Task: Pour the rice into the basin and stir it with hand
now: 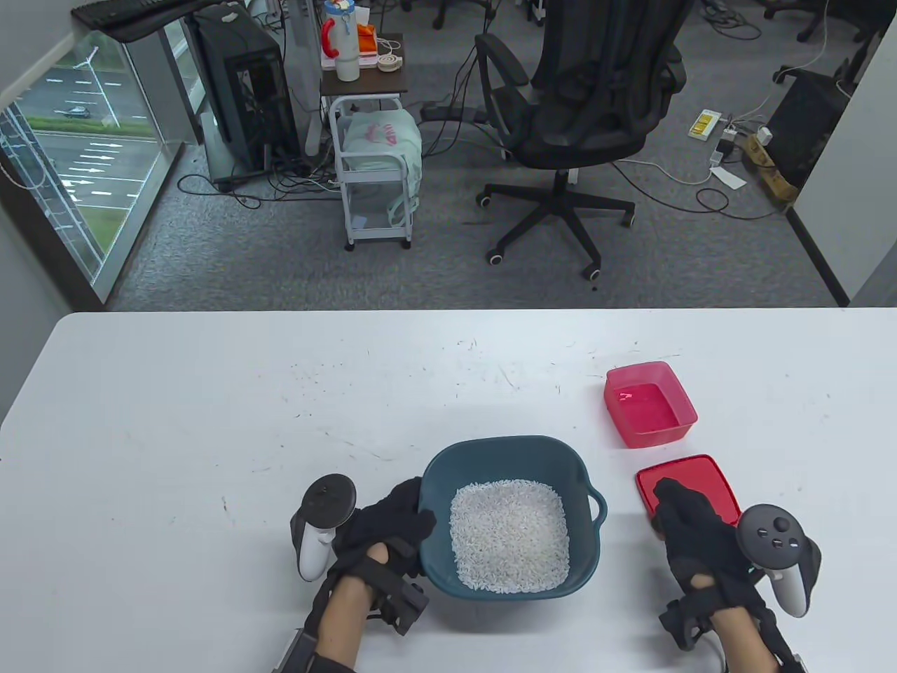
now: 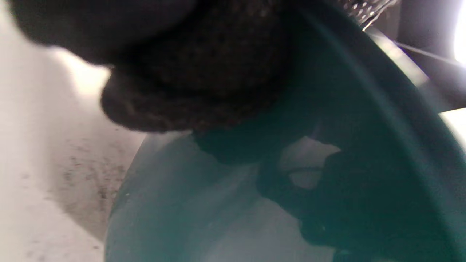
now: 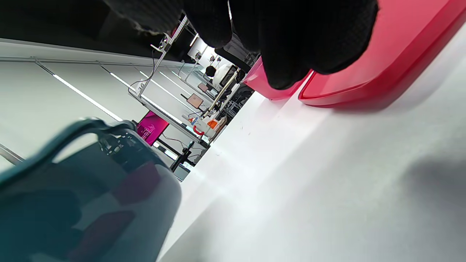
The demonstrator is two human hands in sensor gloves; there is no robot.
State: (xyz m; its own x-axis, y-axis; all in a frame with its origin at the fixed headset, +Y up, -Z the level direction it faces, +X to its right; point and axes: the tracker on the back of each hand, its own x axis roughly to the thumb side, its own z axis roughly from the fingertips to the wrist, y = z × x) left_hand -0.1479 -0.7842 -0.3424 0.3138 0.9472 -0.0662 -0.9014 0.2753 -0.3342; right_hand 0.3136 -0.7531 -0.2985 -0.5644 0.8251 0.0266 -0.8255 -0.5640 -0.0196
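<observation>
A teal basin (image 1: 504,443) stands near the table's front edge, with white rice (image 1: 509,536) spread over its bottom. My left hand (image 1: 410,510) grips the basin's left rim; in the left wrist view a gloved finger (image 2: 189,91) lies against the teal basin wall (image 2: 364,127). My right hand (image 1: 671,501) is to the right of the basin, its fingers lying relaxed on the near-left corner of a flat red lid (image 1: 704,477). The right wrist view shows those fingers (image 3: 309,36) over the red lid (image 3: 393,54) and the basin (image 3: 91,189) at the left.
An empty red box (image 1: 683,394) sits on the white table (image 1: 210,420) just behind the lid. The basin has a loop handle (image 1: 597,502) on its right side. Beyond the table's far edge are an office chair (image 1: 581,91) and a small cart (image 1: 375,161).
</observation>
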